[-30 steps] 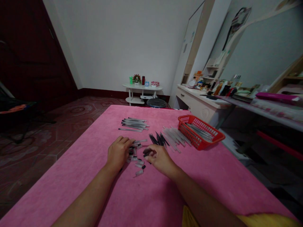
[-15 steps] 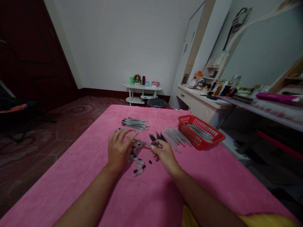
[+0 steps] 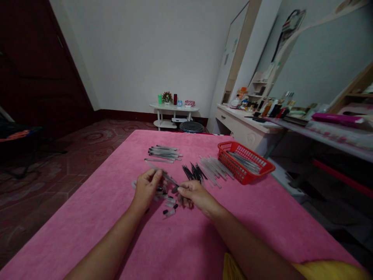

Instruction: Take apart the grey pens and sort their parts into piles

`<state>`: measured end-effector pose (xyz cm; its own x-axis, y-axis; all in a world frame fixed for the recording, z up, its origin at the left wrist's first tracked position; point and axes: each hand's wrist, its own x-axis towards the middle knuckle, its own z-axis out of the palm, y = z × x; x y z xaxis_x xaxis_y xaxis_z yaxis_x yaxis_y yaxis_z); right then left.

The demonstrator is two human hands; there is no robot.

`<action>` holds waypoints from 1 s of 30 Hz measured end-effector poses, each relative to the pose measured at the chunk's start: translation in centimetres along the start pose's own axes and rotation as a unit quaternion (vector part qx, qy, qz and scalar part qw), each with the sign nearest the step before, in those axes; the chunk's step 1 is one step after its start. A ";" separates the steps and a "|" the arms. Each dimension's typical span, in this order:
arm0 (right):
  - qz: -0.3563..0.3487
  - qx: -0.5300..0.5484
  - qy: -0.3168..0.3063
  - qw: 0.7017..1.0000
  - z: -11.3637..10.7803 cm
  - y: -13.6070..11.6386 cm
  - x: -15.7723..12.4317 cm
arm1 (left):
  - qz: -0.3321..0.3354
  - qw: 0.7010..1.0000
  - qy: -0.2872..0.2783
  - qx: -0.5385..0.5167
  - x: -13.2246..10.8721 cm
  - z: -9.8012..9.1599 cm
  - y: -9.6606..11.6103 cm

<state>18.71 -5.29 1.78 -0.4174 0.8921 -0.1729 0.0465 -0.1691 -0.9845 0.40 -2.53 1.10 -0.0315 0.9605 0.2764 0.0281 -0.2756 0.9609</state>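
Observation:
A slim pen (image 3: 169,178) stretches slantwise between my two hands, a little above the pink cloth. My left hand (image 3: 146,188) is closed, thumb and fingers pinching the pen towards its far left end. My right hand (image 3: 194,195) grips its near right end; whether a small part is also in those fingers I cannot make out. Below and between the hands lie clear pen caps (image 3: 170,203) and small black plugs (image 3: 165,212), partly covered by my left hand. Just beyond my right hand are black-tipped refills (image 3: 194,172), with clear pen barrels (image 3: 215,170) beside them.
Several assembled-looking pens (image 3: 163,153) lie in a pile farther back. A red plastic basket (image 3: 246,179) holding more slim sticks stands on the right of the pink-covered table (image 3: 87,217). Behind are a small white stand (image 3: 175,108) and a dresser (image 3: 247,128) with bottles.
Both hands have come nearer to me, the right one also leftward. My left hand's fingers have closed from a looser spread onto the pen. The loose black plug near my right hand is out of sight.

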 end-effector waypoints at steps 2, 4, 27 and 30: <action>0.023 -0.053 -0.027 0.998 -0.8 -0.3 0.0 | -0.024 0.994 0.074 -0.079 0.5 -0.7 -0.4; 0.037 -0.087 -0.012 0.995 -2.1 -0.6 0.1 | -0.026 0.979 0.152 -0.131 1.0 -1.5 -0.7; -0.239 -0.398 0.201 0.863 -0.1 -2.0 -0.6 | -0.090 0.989 -0.013 -0.113 -0.7 1.9 0.3; -0.234 -0.439 0.213 0.841 -1.2 -1.8 -0.5 | -0.095 0.988 -0.039 -0.115 -0.6 1.8 0.1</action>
<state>19.88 -4.94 3.61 -0.2225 0.8757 0.4286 0.6968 0.4503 -0.5582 2.19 -3.12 1.01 0.0629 0.9932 0.0979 -0.1999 -0.0836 0.9762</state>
